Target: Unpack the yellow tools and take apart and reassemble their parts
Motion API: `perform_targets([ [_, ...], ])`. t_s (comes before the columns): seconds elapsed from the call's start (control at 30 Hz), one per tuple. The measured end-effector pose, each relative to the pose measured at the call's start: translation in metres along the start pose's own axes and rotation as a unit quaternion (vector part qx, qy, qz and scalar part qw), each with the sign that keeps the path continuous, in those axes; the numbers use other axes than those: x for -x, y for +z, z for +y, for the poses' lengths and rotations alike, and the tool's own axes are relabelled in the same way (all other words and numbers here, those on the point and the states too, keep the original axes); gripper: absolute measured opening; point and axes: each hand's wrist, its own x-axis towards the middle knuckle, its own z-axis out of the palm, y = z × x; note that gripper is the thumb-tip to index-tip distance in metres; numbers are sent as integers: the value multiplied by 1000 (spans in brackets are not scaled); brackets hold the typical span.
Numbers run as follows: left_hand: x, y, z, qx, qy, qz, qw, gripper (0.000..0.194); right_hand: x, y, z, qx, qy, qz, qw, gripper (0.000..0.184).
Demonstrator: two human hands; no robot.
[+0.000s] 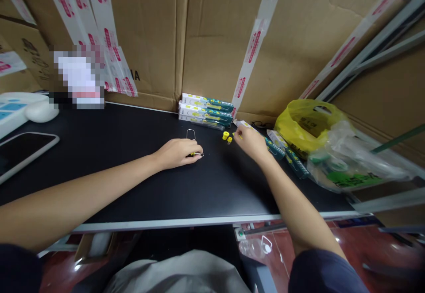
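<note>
My left hand point(177, 152) rests knuckles up on the black table point(133, 182), fingers curled on a small metal piece point(198, 154) with a dark and yellow end. A bent wire loop point(191, 134) lies just beyond it. My right hand point(250, 142) reaches toward two small yellow caps point(227, 136), fingertips pinched close beside them; whether anything is between the fingers is hidden. Under that hand lie long green and white boxes point(285, 151).
A stack of green and white boxes point(206, 110) leans on the cardboard wall point(215, 36). A yellow bag point(307, 125) and clear plastic bags point(352, 160) fill the right side. A phone point(23, 149) and a white device point(20, 107) sit at left.
</note>
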Motion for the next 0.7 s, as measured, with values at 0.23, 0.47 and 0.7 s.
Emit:
perform_targets([
  [0.23, 0, -1, 1, 10, 3, -17, 1000, 23, -5, 13, 15, 78, -8, -134, 988, 16],
  [0.47, 0, -1, 1, 41, 16, -6, 999, 23, 0, 3, 1, 74, -3, -55, 996, 14],
  [0.7, -1, -1, 3, 67, -21, -14, 997, 20, 20, 3, -35, -176, -179, -80, 965, 25],
])
